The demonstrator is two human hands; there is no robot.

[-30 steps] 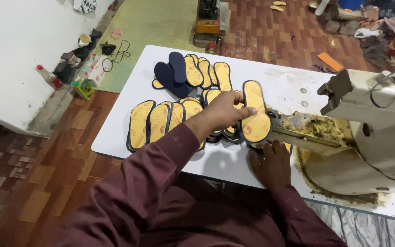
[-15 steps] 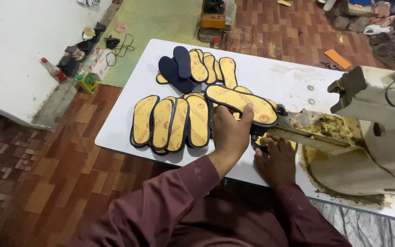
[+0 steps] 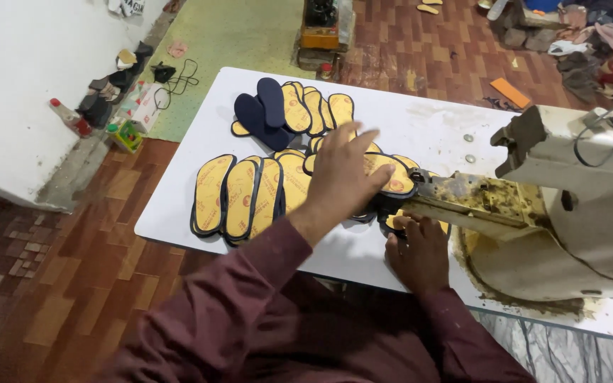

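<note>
Where the left hand (image 3: 345,174) presses, yellow dark-rimmed insole (image 3: 390,174).

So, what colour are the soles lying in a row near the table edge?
Yellow with dark navy rims, the soles show best in the head view.

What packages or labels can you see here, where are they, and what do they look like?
Small box: on the floor left of the white table, white with coloured print.
Round printed marks: on the yellow insoles near the left hand, reddish, too small to make out.
No signs or screens.
</note>
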